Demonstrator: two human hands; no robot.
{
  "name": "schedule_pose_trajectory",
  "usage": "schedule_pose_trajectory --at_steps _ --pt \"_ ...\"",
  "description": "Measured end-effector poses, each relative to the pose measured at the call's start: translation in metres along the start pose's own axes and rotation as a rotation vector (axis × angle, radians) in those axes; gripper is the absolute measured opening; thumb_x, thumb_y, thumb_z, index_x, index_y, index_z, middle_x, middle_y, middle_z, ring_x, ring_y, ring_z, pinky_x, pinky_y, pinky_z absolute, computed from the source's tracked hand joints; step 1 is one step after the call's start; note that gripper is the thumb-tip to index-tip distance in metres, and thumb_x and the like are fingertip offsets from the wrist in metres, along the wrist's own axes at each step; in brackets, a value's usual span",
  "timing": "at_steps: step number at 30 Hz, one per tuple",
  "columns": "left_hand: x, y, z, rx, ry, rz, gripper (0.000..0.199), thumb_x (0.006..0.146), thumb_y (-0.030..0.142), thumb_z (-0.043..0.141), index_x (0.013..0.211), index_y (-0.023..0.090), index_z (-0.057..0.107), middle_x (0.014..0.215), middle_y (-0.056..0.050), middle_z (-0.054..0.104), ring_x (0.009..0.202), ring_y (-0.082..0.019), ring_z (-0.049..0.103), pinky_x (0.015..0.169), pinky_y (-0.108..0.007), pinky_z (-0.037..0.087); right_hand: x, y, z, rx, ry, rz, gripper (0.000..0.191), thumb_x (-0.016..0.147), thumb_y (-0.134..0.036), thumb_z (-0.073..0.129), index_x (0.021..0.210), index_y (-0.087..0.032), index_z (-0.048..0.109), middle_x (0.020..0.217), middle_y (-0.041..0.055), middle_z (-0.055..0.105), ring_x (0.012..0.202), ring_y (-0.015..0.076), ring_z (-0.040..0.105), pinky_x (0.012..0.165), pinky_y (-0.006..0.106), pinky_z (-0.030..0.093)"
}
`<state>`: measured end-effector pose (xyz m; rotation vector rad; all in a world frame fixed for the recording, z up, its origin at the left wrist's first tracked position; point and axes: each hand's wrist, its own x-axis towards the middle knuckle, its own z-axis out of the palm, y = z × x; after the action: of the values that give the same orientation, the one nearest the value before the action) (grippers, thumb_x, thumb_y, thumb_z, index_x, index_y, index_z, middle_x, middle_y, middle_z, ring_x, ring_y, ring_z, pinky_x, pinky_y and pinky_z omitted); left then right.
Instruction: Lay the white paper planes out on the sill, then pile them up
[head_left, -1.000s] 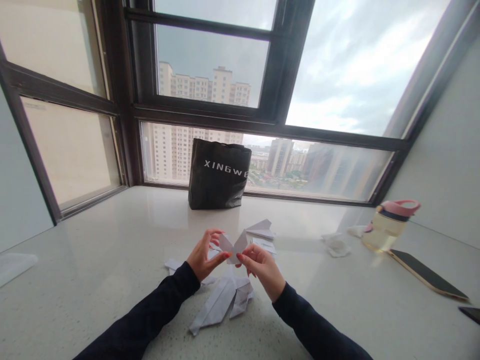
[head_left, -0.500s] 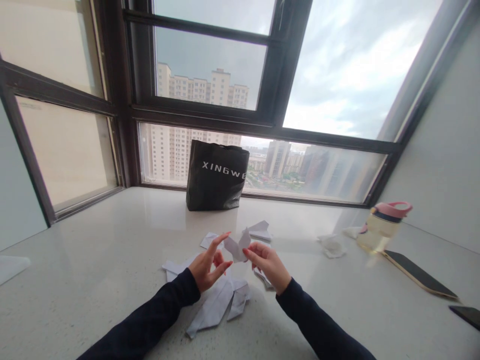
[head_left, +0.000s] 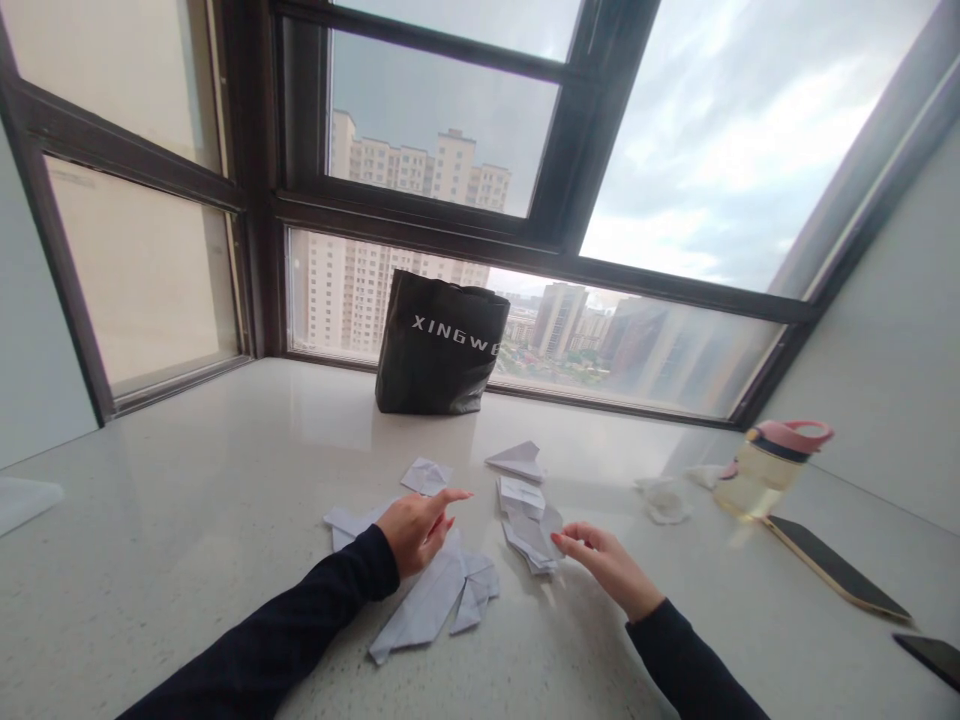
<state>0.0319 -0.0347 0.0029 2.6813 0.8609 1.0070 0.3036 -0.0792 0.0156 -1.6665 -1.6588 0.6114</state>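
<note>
Holds one folded white paper piece (head_left: 553, 522) in the right hand (head_left: 600, 562), clamped between thumb and fingertips, at the right paper pile (head_left: 521, 492), overlapped too much to count. Extends one index finger of the left hand (head_left: 414, 532), apart from the curled others, above partly hidden papers (head_left: 346, 525). Beyond the left hand, one small folded paper (head_left: 426, 476); beyond the pile, one pointed folded paper (head_left: 519, 460). Nearer, one long folded paper (head_left: 420, 612), just left of one shorter folded paper (head_left: 475, 594). Far, on the white counter (head_left: 187, 480), one upright black bag (head_left: 442, 370). To the right, one pink-lidded bottle (head_left: 769, 475), two crumpled white pieces (head_left: 664, 502) and two dark flat objects (head_left: 840, 568).
</note>
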Motion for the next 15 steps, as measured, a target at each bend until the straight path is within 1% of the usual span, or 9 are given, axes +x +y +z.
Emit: schedule_pose_trajectory --at_steps 3,5,10,15 --pt "0.000 0.001 -0.002 0.002 0.004 0.014 0.037 0.080 0.014 0.035 0.117 0.018 0.037 0.059 0.002 0.052 0.052 -0.014 0.048 0.058 -0.025 0.038 0.001 0.005 0.000 -0.015 -0.021 0.029 0.036 0.062 -0.051 0.047 0.057 -0.016 0.058 0.055 -0.0004 0.055 0.056 0.0144 0.049 0.055 0.025 0.036" --pt "0.001 0.001 -0.003 0.001 0.011 0.023 0.036 0.080 0.014 0.034 0.115 0.018 0.039 0.059 0.002 0.052 0.052 -0.014 0.049 0.058 -0.025 0.038 0.001 0.008 0.001 -0.071 -0.014 0.046 0.035 0.062 -0.050 0.048 0.058 -0.017 0.059 0.056 -0.0003 0.057 0.058 0.0150 0.050 0.056 0.025 0.036" --pt "0.001 0.003 -0.005 0.002 0.034 0.035 0.032 0.080 0.015 0.034 0.111 0.018 0.043 0.057 0.002 0.053 0.051 -0.013 0.049 0.058 -0.025 0.038 -0.002 0.006 0.006 -0.290 0.020 0.091 0.028 0.063 -0.044 0.049 0.059 -0.020 0.061 0.063 -0.0002 0.061 0.065 0.0167 0.053 0.059 0.025 0.036" --pt "0.002 0.001 -0.004 0.056 0.046 0.039 0.031 0.079 0.015 0.035 0.108 0.018 0.045 0.054 0.003 0.053 0.048 -0.012 0.048 0.055 -0.024 0.037 -0.006 -0.003 0.010 -0.516 0.048 0.145 0.022 0.067 -0.038 0.046 0.059 -0.023 0.061 0.073 -0.0004 0.063 0.076 0.0196 0.054 0.065 0.030 0.033"
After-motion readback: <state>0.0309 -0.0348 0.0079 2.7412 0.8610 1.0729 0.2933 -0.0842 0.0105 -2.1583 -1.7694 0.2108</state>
